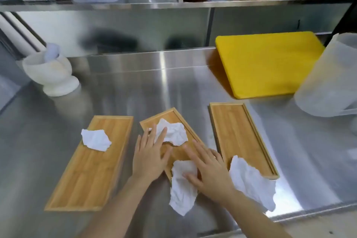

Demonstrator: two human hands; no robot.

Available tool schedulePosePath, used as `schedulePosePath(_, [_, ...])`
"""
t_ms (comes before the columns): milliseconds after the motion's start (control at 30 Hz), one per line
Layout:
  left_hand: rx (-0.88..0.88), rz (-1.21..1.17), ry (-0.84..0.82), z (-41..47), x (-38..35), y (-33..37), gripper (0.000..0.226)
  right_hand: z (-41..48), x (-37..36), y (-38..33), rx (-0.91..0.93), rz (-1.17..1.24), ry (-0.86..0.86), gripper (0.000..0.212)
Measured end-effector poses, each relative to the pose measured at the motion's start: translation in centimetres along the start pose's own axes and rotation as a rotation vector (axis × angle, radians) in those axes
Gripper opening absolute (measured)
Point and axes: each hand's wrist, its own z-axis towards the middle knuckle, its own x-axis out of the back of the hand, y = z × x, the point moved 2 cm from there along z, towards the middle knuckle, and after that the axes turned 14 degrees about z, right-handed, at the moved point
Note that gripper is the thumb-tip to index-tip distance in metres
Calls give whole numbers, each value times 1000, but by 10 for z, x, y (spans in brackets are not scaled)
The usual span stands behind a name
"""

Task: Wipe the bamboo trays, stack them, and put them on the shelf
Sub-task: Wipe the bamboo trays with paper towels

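Three rectangular bamboo trays [90, 164] [173, 121] [239, 137] lie side by side on the stainless steel counter [135, 91], a crumpled white paper towel [96, 139] on the left one, a flat yellow plastic cutting board [266, 63] behind the right one.

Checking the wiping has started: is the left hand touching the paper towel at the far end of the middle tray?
Touching. The head view shows the left hand with its fingers lying flat on the paper towel on the middle tray.
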Motion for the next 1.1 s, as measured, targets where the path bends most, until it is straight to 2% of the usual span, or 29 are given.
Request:
schedulePosePath(67, [-21, 34, -22, 1, -3, -1, 71, -5, -11, 4, 2, 37, -122, 63])
schedulePosePath(133, [-15, 45, -48, 4, -8, -4, 54, -10, -18, 6, 4, 34, -188, 62])
schedulePosePath(200, [-11, 45, -30, 6, -9, -5, 38, -7, -19, 7, 34, -13, -169, 51])
schedulePosePath(333, [-2, -39, 47, 9, -7, -1, 21, 2, -20, 8, 133, -3, -83, 23])
schedulePosePath(433, [21, -85, 108, 9, -2, 3, 16, 6, -19, 8, 110, 24, -89, 10])
schedulePosePath(533, [75, -171, 72, 9, 5, 6, 17, 8, -13, 5, 10, 143, -56, 4])
schedulePosePath(633, [74, -278, 55, 10, 11, 13, 14, 11, 7, 0, -203, 333, 2, 11])
schedulePosePath(700, [71, -360, 67, 12, 16, 22, 13, 13, 23, -2, -252, 428, 58, 6])
schedulePosePath(767, [91, -456, 96, 13, 24, 34, 12, 13, 40, -4, -255, 447, 153, 12])
schedulePosePath(967, [43, -526, 92, 16, 42, 75, 14, -4, 85, 17, -391, 274, 400, 15])
schedulePosePath(1033, [38, -503, 61, 16, 40, 87, 18, -14, 90, 26, -485, 210, 389, 24])
schedulePosePath(1100, [40, -486, 50, 16, 36, 94, 18, -24, 88, 38, -593, 114, 297, 47])
